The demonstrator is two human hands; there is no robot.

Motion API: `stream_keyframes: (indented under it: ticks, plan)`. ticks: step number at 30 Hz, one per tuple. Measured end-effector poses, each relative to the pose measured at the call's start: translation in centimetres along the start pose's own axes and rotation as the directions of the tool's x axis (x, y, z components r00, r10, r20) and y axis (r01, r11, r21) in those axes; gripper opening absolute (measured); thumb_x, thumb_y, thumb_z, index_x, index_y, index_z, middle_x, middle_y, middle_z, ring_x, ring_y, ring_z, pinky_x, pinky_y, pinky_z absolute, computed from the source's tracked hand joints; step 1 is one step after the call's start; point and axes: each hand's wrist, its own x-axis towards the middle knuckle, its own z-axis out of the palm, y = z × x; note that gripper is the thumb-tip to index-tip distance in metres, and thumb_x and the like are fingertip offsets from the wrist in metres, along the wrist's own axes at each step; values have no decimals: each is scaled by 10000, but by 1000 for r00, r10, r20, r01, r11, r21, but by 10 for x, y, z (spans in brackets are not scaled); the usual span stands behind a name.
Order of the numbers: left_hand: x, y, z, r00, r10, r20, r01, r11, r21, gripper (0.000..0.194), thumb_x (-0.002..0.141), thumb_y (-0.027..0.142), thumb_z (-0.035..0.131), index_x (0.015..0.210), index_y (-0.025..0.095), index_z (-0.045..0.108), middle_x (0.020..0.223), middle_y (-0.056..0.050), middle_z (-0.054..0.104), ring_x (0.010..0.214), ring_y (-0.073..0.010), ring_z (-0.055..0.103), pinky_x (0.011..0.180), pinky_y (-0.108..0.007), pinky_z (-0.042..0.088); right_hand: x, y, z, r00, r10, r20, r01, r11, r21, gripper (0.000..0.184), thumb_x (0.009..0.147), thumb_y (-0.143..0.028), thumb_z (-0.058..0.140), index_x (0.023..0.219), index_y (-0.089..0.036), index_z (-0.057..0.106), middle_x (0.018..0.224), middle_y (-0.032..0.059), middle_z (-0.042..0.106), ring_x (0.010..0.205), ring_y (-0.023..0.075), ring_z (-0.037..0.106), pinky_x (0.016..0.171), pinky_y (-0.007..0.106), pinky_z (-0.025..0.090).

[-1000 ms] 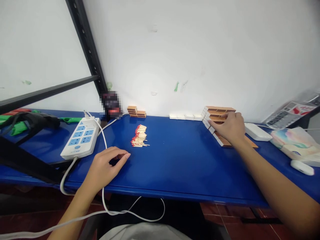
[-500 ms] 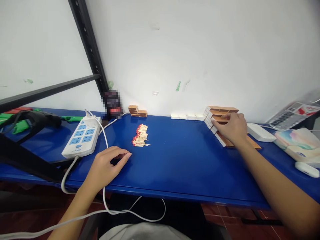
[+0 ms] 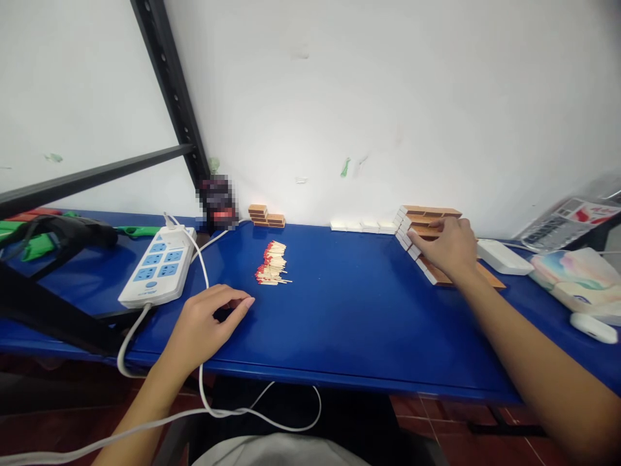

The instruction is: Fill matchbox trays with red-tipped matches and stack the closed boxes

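My right hand (image 3: pixel 449 244) reaches to a stepped stack of matchboxes (image 3: pixel 429 211) at the right rear of the blue table (image 3: pixel 339 323). Its thumb and fingers grip a matchbox across its length on a middle step, and the palm hides part of the rows. My left hand (image 3: pixel 208 320) rests near the front left with thumb and forefinger tips pinched together; nothing shows between them. Just beyond it lies a pile of red-tipped matches (image 3: pixel 273 264). A smaller group of matchboxes (image 3: pixel 266 217) stands against the wall, and white matchbox trays (image 3: pixel 363 227) form a row along it.
At left are a power strip (image 3: pixel 162 265), a white cable (image 3: pixel 201 388) running past my left wrist, and a black metal frame (image 3: pixel 172 84). A white box-shaped device (image 3: pixel 504 257), a pastel case (image 3: pixel 577 278) and a small white case (image 3: pixel 594 327) lie on the right.
The view has shifted very slightly. My right hand stays at the matchbox stack, and my left hand keeps its pinch in the same place.
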Motion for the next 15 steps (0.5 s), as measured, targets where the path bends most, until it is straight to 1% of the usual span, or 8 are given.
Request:
stream_keyframes:
  ticks: [3, 5, 8, 11, 13, 15]
  plan:
    - [0, 0, 1, 1000, 7, -6, -7, 1000, -1, 161, 1014, 342, 687, 959, 238, 797, 921, -9, 795, 842, -165, 734, 787, -267, 570, 3, -1, 1, 999, -38, -25, 37, 999, -20, 544, 803, -652, 662, 1107, -208, 579, 1214, 178, 587, 1237, 364, 533, 1039, 519, 471]
    - [0, 0, 1, 1000, 6, -3, -6, 1000, 1, 165, 1015, 344, 685, 958, 237, 797, 920, -11, 796, 842, -166, 735, 789, -268, 571, 8, -4, 0, 998, -37, -43, 35, 998, -49, 526, 815, -624, 670, 1113, -202, 567, 1216, 176, 585, 1218, 358, 534, 1032, 517, 468]
    - [0, 0, 0, 1000, 0, 4, 0, 1000, 5, 172, 1016, 347, 682, 959, 235, 798, 926, -14, 800, 851, -169, 738, 798, -269, 572, 22, -16, -1, 1000, 11, -29, -14, 994, -110, 610, 801, -598, 723, 1192, -170, 534, 1262, 200, 575, 1205, 366, 540, 1025, 531, 465]
    - [0, 1, -1, 1000, -2, 6, 2, 1000, 12, 182, 1017, 349, 675, 959, 231, 800, 925, -18, 804, 846, -175, 739, 800, -277, 574, 36, -31, 2, 998, 60, 21, -55, 979, -195, 711, 763, -580, 771, 1238, -118, 514, 1297, 253, 576, 1200, 384, 548, 1018, 537, 456]
    - [0, 1, -1, 1000, -3, 7, 3, 1000, 12, 177, 1017, 339, 674, 958, 231, 801, 916, -16, 803, 838, -172, 736, 799, -278, 572, 43, -38, 6, 997, 79, 21, -71, 969, -238, 721, 759, -540, 772, 1258, -95, 503, 1318, 281, 573, 1201, 397, 550, 1020, 542, 445]
    - [0, 1, 0, 1000, -5, 9, 5, 1000, 8, 170, 1017, 332, 676, 959, 235, 802, 910, -13, 801, 833, -167, 731, 798, -278, 570, 46, -41, 10, 997, 80, 2, -77, 964, -254, 707, 764, -507, 762, 1271, -95, 492, 1324, 288, 570, 1204, 408, 547, 1020, 553, 438]
